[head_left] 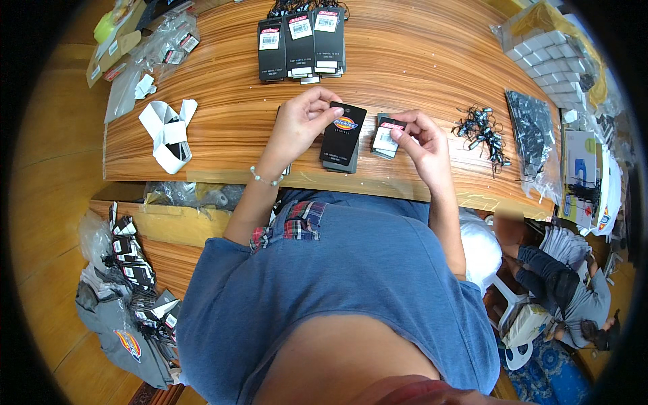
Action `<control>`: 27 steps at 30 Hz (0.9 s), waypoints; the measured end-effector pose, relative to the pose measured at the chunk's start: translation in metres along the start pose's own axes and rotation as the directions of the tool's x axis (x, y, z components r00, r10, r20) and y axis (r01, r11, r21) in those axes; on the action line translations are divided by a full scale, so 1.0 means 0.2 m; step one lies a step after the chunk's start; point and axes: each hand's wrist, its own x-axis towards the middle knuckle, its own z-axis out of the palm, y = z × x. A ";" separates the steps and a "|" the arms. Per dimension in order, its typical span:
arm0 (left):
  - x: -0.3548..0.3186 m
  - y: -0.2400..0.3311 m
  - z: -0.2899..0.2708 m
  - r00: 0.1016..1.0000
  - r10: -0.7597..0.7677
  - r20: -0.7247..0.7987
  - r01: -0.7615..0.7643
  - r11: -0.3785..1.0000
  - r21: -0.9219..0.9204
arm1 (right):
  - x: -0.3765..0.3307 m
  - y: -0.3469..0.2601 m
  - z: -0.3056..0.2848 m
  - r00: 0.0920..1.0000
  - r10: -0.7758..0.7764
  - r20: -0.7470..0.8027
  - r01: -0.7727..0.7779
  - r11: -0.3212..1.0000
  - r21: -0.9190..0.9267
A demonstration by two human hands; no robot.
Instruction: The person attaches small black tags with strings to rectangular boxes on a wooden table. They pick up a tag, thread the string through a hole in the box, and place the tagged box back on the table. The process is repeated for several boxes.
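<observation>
My left hand (304, 123) pinches the top of a black hang tag (342, 145) with a small coloured emblem, at the near middle of the table; a greyish tag edge shows beneath it. Just right of it, my right hand (426, 145) has thumb and fingers closed on a smaller tag (385, 140) with a white and pink label, seemingly atop a small pile. Another dark edge shows behind my left wrist, mostly hidden. Farther back lie stacks of finished-looking black hang tags (300, 50) with white and pink stickers and black strings.
Right of my hands are a heap of black string loops (482, 135) and a plastic bag of black items (530, 131). White boxes (550, 50) stand far right. A curled white strip (165, 138) lies left. A person (567, 287) is at lower right; grey clothing (121, 327) lies lower left.
</observation>
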 end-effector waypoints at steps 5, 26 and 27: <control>0.01 0.00 0.02 0.999 -0.031 -0.022 0.031 0.999 -0.018 | 0.01 -0.04 0.07 0.990 -0.137 -0.021 0.131 0.975 -0.179; -0.08 0.03 0.14 0.998 0.042 -0.035 -0.046 0.992 -0.116 | -0.03 -0.04 -0.06 0.964 -0.231 -0.134 0.190 0.945 -0.265; -0.09 0.03 0.12 0.996 0.067 -0.055 -0.072 0.992 -0.107 | -0.03 -0.04 -0.14 0.958 -0.221 -0.185 0.156 0.938 -0.310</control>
